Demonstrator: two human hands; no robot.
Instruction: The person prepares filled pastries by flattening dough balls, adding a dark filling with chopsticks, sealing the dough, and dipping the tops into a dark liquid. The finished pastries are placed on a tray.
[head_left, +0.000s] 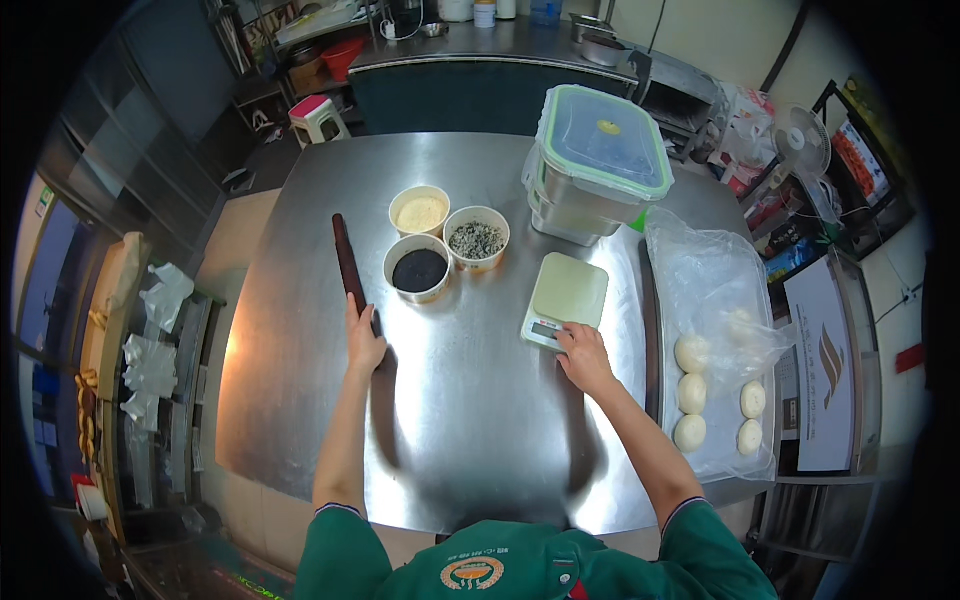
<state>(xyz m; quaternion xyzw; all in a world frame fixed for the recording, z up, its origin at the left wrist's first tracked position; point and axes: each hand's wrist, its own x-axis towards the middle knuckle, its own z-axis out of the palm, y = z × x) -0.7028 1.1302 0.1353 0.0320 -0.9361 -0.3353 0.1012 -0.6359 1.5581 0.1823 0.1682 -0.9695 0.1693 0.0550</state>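
A dark brown rolling pin [346, 255] lies on the steel table left of the middle. My left hand [366, 340] is closed around its near end, the fingers partly hidden from above. Over on the right, the fingertips of my right hand [586, 358] touch the front panel of a kitchen scale [570, 288], beside its small display. The scale has a pale, bare top plate. Between my hands and farther back stand three paper cups: one with cream-coloured powder [420, 211], one with a black filling [419, 272] and one with a black-and-white speckled mix [477, 240].
Stacked lidded steel containers [600, 150] stand behind the scale. At the right, a tray covered with plastic film [710, 270] holds several pale dough balls [691, 393]. A steel counter [460, 45] with a red-topped stool [316, 118] beside it lies beyond the table [290, 400]. Shelves [115, 400] line the left.
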